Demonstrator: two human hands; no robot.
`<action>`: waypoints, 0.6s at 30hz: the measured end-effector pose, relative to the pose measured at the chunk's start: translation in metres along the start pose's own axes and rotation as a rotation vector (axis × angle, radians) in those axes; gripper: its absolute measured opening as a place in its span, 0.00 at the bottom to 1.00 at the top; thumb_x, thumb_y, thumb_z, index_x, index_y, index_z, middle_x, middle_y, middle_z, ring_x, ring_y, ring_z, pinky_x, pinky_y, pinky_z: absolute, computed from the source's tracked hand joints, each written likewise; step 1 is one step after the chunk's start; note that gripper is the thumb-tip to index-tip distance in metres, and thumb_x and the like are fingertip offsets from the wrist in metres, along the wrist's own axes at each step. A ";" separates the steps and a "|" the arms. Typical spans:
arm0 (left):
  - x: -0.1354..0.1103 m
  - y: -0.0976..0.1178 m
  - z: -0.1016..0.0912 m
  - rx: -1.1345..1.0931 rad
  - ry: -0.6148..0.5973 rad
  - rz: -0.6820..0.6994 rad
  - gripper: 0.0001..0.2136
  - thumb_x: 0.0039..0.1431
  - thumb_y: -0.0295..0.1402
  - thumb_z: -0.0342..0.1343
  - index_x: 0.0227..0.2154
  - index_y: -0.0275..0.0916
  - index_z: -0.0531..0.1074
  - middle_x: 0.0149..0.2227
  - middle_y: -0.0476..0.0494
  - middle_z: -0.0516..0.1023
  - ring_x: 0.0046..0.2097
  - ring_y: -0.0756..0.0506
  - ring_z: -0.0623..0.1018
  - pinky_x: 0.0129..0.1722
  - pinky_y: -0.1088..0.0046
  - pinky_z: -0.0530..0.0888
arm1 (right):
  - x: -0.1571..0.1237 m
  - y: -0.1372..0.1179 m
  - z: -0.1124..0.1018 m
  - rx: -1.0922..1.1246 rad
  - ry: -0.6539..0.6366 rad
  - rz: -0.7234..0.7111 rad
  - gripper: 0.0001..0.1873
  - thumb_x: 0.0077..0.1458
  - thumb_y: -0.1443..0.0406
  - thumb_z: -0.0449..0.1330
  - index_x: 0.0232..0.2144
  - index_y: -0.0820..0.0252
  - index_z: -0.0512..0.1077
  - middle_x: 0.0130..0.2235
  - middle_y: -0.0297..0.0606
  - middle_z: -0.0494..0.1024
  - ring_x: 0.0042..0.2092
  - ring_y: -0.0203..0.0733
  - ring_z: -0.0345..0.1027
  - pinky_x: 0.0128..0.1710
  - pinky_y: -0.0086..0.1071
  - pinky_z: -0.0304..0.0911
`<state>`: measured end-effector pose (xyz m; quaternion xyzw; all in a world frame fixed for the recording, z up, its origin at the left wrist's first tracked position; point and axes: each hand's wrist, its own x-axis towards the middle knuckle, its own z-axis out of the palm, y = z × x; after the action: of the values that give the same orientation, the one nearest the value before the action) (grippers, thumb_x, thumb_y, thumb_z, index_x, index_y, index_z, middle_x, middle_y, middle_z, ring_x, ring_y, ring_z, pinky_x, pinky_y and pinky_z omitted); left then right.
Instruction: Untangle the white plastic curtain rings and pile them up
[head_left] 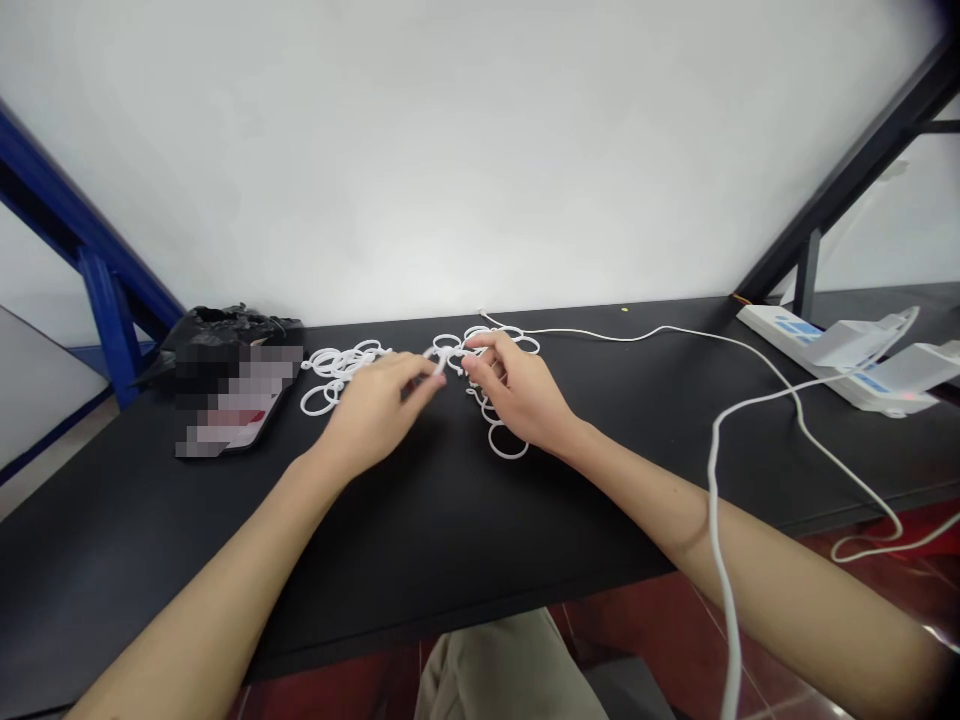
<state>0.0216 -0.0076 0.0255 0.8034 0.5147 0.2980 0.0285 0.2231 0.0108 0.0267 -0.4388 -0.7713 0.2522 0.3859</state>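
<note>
My left hand (379, 410) is closed in a pinch, with a white plastic ring (435, 362) between thumb and fingers. Facing it, my right hand (517, 388) has its thumb and forefinger curled together at a small white ring piece (455, 357). The exact contact of the right fingertips is hard to make out. Behind and below the right hand lie several more rings, one loose ring (508, 457) nearest me. To the left of my left hand sits a pile of white rings (337, 362), partly hidden by that hand. Some rings carry a small eyelet.
A black plastic bag (225, 330) and a blurred flat packet (240, 405) lie on the left of the black table (450, 560). A white cable (712, 480) loops over my right forearm. White devices with blue labels (832, 350) stand at the right.
</note>
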 end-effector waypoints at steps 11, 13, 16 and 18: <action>0.001 -0.066 -0.007 0.432 0.028 -0.437 0.22 0.63 0.38 0.41 0.52 0.36 0.74 0.53 0.33 0.76 0.53 0.28 0.69 0.47 0.50 0.68 | 0.004 0.009 -0.004 -0.223 -0.012 -0.036 0.10 0.63 0.59 0.53 0.37 0.57 0.72 0.35 0.35 0.78 0.39 0.39 0.69 0.40 0.33 0.61; 0.000 -0.065 -0.007 0.439 0.020 -0.459 0.22 0.64 0.38 0.41 0.53 0.38 0.74 0.53 0.34 0.76 0.54 0.27 0.68 0.48 0.49 0.68 | 0.005 0.011 -0.006 -0.344 -0.015 -0.029 0.11 0.63 0.59 0.53 0.37 0.58 0.72 0.37 0.38 0.78 0.44 0.43 0.68 0.41 0.35 0.61; -0.001 -0.064 -0.008 0.448 0.039 -0.474 0.22 0.65 0.38 0.40 0.51 0.39 0.74 0.53 0.34 0.76 0.55 0.27 0.68 0.48 0.48 0.68 | 0.007 0.012 -0.009 -0.527 -0.065 0.010 0.12 0.62 0.58 0.54 0.39 0.59 0.73 0.43 0.43 0.76 0.49 0.49 0.65 0.44 0.38 0.61; -0.001 -0.063 -0.010 0.447 0.040 -0.482 0.22 0.65 0.38 0.39 0.51 0.38 0.74 0.53 0.32 0.76 0.55 0.27 0.68 0.48 0.46 0.67 | 0.006 0.013 -0.010 -0.587 -0.126 0.048 0.14 0.62 0.57 0.54 0.40 0.60 0.73 0.44 0.45 0.75 0.49 0.51 0.65 0.44 0.39 0.61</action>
<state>-0.0348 0.0185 0.0108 0.6387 0.7433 0.1781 -0.0889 0.2354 0.0231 0.0254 -0.5330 -0.8232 0.0542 0.1878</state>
